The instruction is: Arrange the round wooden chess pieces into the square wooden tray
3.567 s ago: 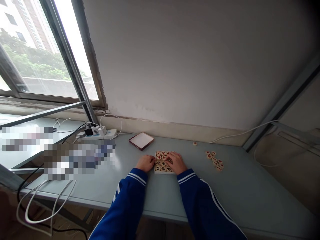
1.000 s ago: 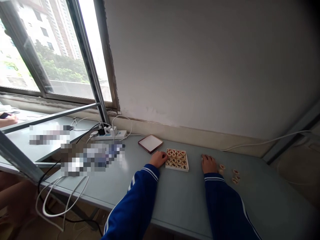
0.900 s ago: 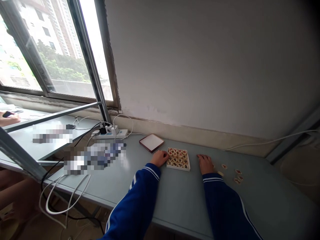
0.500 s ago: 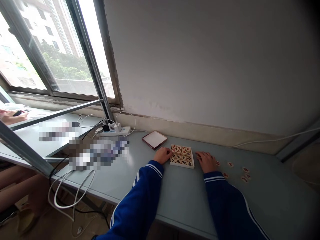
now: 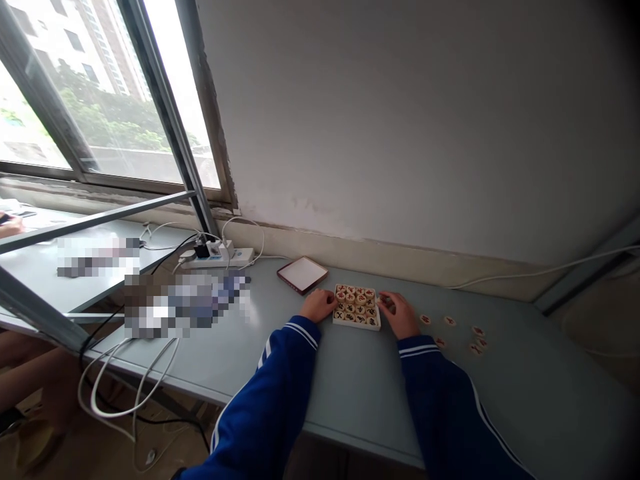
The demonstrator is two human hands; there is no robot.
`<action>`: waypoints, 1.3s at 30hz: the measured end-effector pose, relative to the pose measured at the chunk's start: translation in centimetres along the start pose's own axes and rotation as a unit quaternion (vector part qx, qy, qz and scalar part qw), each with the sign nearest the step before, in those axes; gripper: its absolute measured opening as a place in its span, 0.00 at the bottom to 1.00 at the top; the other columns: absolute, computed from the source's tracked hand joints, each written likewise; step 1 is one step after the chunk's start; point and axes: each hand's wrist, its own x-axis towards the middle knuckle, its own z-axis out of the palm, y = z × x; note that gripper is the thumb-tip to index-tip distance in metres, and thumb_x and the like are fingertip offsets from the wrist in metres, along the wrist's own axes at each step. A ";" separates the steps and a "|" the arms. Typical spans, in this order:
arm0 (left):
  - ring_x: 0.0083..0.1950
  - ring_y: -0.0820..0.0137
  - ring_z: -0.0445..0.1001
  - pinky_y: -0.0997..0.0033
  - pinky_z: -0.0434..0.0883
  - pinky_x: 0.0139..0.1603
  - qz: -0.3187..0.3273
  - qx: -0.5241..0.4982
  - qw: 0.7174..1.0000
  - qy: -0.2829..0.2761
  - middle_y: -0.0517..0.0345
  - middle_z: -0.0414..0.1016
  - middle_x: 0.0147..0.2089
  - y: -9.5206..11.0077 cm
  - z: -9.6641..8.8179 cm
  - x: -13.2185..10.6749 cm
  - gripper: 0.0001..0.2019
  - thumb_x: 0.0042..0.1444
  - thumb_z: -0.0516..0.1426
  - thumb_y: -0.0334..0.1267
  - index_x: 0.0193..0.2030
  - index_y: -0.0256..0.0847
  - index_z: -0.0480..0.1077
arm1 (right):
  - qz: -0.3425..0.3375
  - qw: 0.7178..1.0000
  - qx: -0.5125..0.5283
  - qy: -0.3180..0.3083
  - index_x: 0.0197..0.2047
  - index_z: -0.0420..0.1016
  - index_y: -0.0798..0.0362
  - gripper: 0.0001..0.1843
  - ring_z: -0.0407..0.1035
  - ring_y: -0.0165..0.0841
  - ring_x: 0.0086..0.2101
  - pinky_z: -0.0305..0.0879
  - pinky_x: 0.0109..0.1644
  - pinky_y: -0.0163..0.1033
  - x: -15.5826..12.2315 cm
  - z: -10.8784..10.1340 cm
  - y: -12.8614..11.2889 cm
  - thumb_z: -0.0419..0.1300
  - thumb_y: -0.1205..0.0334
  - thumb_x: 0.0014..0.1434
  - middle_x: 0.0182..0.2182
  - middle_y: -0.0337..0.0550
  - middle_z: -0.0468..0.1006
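A shallow white box [image 5: 357,325] sits on the grey desk, filled with rows of round xiangqi pieces [image 5: 361,301] marked in red and black. My left hand [image 5: 318,306] is at the box's left side, its curled fingers gripping the edge. At the right edge of the box is my right hand [image 5: 399,314], with thumb and fingers pinched around what looks like a pale xiangqi piece, mostly hidden by the fingertips. Several loose xiangqi pieces [image 5: 450,321] with red characters lie scattered to the right of that hand.
A dark red lid [image 5: 303,275] with a white inside lies behind my left hand. On the left are a white power strip [image 5: 217,257] with plugs, blurred items, and white cables [image 5: 103,408] hanging off the desk. A metal post [image 5: 167,100] and another person's hand are farther left.
My right hand has moved left to the box's right edge, its fingers now pinched. The left hand stays at the box. The whole view has shifted slightly.
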 end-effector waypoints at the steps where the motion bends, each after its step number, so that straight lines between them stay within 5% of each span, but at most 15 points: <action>1: 0.26 0.73 0.65 0.75 0.53 0.26 0.003 -0.003 1.000 0.002 0.56 0.71 0.25 0.0 0.0 0.0 0.15 0.53 0.48 0.40 0.25 0.37 0.70 | -0.003 1.000 0.001 -0.007 0.43 0.67 0.54 0.18 0.65 0.31 0.30 0.65 0.34 0.37 0.0 0.0 -0.2 0.49 0.50 0.56 0.37 0.46 0.69; 14: 0.24 0.74 0.63 0.74 0.51 0.25 0.019 -0.004 1.000 0.015 0.57 0.69 0.22 0.1 0.0 0.1 0.14 0.53 0.48 0.38 0.22 0.37 0.69 | -0.050 0.999 -0.010 -0.013 0.44 0.65 0.51 0.13 0.64 0.31 0.35 0.62 0.41 0.39 0.3 1.3 -0.1 0.50 0.58 0.56 0.40 0.45 0.66; 20: 0.24 0.74 0.64 0.74 0.52 0.25 0.013 -0.003 1.000 0.008 0.56 0.70 0.23 0.4 -0.3 0.0 0.14 0.54 0.48 0.39 0.23 0.36 0.69 | 0.023 0.990 -0.134 0.031 0.34 0.66 0.51 0.12 0.63 0.35 0.37 0.53 0.39 0.40 0.0 1.2 -0.5 0.51 0.51 0.55 0.34 0.42 0.69; 26: 0.26 0.72 0.66 0.73 0.54 0.26 0.002 -0.003 1.000 -0.003 0.56 0.71 0.24 0.7 -0.6 -0.2 0.15 0.54 0.47 0.40 0.24 0.37 0.69 | 0.009 0.978 -0.207 0.017 0.33 0.70 0.49 0.13 0.61 0.35 0.37 0.48 0.41 0.42 -0.1 0.2 -1.2 0.48 0.53 0.57 0.34 0.42 0.72; 33: 0.28 0.72 0.67 0.75 0.56 0.28 -0.004 -0.005 1.000 -0.014 0.55 0.72 0.26 0.8 -0.9 -0.2 0.16 0.55 0.46 0.40 0.25 0.36 0.70 | 0.099 0.959 -0.263 0.037 0.44 0.69 0.52 0.14 0.58 0.43 0.45 0.51 0.43 0.46 -0.2 -0.8 1.8 0.53 0.61 0.53 0.44 0.51 0.68; 39: 0.29 0.71 0.68 0.75 0.56 0.28 0.022 0.018 1.000 -0.011 0.53 0.73 0.27 0.3 -0.7 -0.2 0.19 0.57 0.43 0.41 0.27 0.37 0.72 | 0.094 0.974 -0.203 -0.010 0.37 0.71 0.55 0.10 0.65 0.35 0.37 0.59 0.41 0.39 -0.2 -0.3 2.8 0.51 0.66 0.54 0.36 0.48 0.71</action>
